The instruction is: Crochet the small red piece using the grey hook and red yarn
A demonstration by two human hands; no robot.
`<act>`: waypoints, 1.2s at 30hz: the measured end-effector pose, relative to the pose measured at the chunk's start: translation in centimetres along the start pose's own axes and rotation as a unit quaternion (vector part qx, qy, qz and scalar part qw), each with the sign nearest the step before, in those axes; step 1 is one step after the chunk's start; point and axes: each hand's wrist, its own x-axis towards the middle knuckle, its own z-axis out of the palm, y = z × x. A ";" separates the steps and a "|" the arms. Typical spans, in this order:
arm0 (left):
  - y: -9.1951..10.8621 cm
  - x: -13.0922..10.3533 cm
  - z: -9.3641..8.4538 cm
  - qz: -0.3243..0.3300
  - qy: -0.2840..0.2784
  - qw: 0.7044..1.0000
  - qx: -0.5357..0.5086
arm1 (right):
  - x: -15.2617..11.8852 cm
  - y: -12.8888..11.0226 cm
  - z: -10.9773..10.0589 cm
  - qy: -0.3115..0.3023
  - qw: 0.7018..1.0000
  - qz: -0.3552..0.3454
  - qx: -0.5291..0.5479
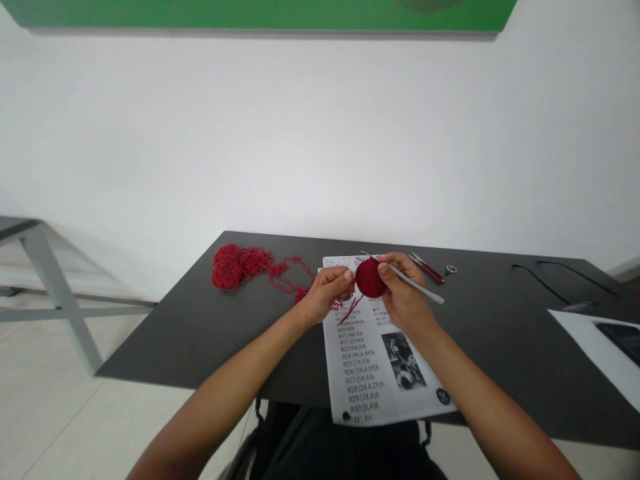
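Observation:
A round red crocheted piece [371, 278] is held up over the printed sheet by my right hand [404, 290]. That hand also grips a crochet hook [416, 285] with a grey handle, its thin tip passing by the top of the piece. Just left of the piece, my left hand [327, 292] is closed in a pinch on red yarn. A loose yarn tail hangs below the piece. From the left hand, tangled red yarn [287, 275] runs to a red yarn ball [229, 268] at the table's back left.
The printed pattern sheet [360, 373] lies on the dark table [210, 333]. Behind my right hand are small red-handled snips [427, 268] and a metal ring [451, 269]. Eyeglasses [575, 305], a white sheet [590, 347] and a phone [623, 339] lie at the right.

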 end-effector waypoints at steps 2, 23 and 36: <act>0.5 -0.1 0.2 -0.014 0.020 0.997 -0.075 | 0.0 -0.3 0.1 -0.004 0.999 0.028 0.032; 0.7 1.5 -2.1 0.129 0.281 0.924 0.224 | 1.4 -2.0 -1.1 0.075 0.972 0.106 0.198; 1.4 1.4 -3.3 0.193 0.334 0.828 0.407 | 1.1 -2.7 -0.3 0.056 0.981 0.119 0.142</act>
